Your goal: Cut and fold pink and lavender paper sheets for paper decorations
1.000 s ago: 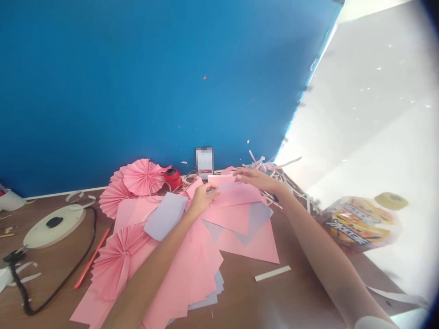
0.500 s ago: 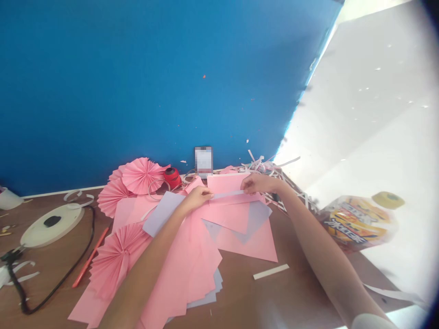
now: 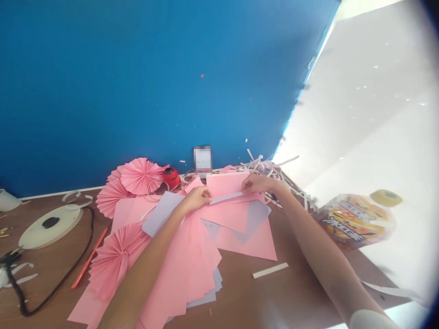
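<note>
- Left hand (image 3: 198, 198): fingertips pinched on the left end of a narrow pale band (image 3: 226, 198) beside a pink sheet (image 3: 226, 182).
- Right hand (image 3: 258, 183): thumb and fingers closed on the band's right end.
- Pink sheet: lay near the middle of the tabletop's (image 3: 247, 297) back edge, over other paper.
- Step, as judged: squaring a narrow fold; the next move called for level ends and even pressing.
- Outward: pleated fans (image 3: 144, 175), left of the sheet; shredded strips (image 3: 260, 162), back right corner; bottle (image 3: 356, 221), right edge.

A blue wall (image 3: 154, 82) rises behind a brown tabletop (image 3: 240, 304), with a bright white surface (image 3: 387, 137) at right
</note>
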`<control>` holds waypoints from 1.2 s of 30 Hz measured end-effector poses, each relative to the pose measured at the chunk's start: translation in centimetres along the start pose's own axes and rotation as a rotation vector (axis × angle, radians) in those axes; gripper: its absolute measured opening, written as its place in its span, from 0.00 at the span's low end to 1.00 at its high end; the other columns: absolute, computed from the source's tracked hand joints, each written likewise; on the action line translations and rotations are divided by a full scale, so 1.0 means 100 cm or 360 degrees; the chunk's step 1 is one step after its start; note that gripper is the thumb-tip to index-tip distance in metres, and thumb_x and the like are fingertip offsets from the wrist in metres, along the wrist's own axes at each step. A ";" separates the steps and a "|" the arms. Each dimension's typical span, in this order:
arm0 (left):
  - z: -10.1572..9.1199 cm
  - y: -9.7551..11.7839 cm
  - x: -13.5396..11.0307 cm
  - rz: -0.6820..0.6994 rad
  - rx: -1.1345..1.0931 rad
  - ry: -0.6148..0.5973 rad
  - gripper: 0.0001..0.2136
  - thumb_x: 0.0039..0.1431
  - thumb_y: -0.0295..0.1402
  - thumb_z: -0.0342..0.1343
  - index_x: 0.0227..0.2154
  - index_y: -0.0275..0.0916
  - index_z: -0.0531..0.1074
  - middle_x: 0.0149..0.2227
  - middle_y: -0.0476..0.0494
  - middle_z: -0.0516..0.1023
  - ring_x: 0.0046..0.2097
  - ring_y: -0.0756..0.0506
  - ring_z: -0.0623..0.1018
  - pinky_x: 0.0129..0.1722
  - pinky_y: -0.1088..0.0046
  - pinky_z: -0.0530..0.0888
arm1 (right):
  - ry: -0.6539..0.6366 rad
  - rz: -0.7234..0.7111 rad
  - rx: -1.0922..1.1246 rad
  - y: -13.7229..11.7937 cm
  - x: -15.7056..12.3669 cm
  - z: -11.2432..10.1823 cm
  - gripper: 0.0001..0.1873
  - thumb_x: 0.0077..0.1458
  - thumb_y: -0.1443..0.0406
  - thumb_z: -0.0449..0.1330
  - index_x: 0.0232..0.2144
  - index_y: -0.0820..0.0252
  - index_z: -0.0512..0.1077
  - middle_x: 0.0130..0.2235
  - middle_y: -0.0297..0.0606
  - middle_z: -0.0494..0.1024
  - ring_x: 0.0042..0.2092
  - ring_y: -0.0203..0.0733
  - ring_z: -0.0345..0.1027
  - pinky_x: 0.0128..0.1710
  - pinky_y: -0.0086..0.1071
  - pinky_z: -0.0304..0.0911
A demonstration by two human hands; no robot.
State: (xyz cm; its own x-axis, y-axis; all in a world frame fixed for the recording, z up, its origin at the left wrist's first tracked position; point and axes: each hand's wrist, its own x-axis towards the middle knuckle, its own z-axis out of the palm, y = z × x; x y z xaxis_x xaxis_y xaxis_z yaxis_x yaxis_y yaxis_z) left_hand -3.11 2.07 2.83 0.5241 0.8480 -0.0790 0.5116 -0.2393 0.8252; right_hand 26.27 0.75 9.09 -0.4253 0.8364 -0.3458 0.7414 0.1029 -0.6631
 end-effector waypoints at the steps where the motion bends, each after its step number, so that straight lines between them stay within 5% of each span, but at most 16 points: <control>1: 0.000 0.001 -0.001 0.0000 0.0021 0.0007 0.06 0.48 0.32 0.57 0.30 0.37 0.70 0.27 0.47 0.76 0.30 0.47 0.77 0.30 0.74 0.69 | -0.0008 0.0023 -0.0006 -0.001 0.000 0.000 0.13 0.39 0.63 0.58 0.29 0.61 0.76 0.29 0.36 0.76 0.32 0.39 0.65 0.28 0.28 0.56; 36: -0.001 -0.011 0.003 0.0105 0.0177 -0.0095 0.08 0.49 0.35 0.56 0.28 0.37 0.75 0.28 0.46 0.77 0.32 0.47 0.75 0.31 0.74 0.67 | -0.0278 0.0165 0.0128 0.009 0.013 0.011 0.04 0.39 0.65 0.56 0.20 0.61 0.68 0.22 0.35 0.70 0.27 0.37 0.63 0.28 0.30 0.58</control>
State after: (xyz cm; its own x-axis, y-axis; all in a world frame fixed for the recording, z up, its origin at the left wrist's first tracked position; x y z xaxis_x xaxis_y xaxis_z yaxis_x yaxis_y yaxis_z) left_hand -3.60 2.59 1.94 0.5970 0.7998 -0.0624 0.5453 -0.3475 0.7629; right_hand 25.82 1.31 7.35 -0.4377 0.7334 -0.5202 0.7452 -0.0279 -0.6663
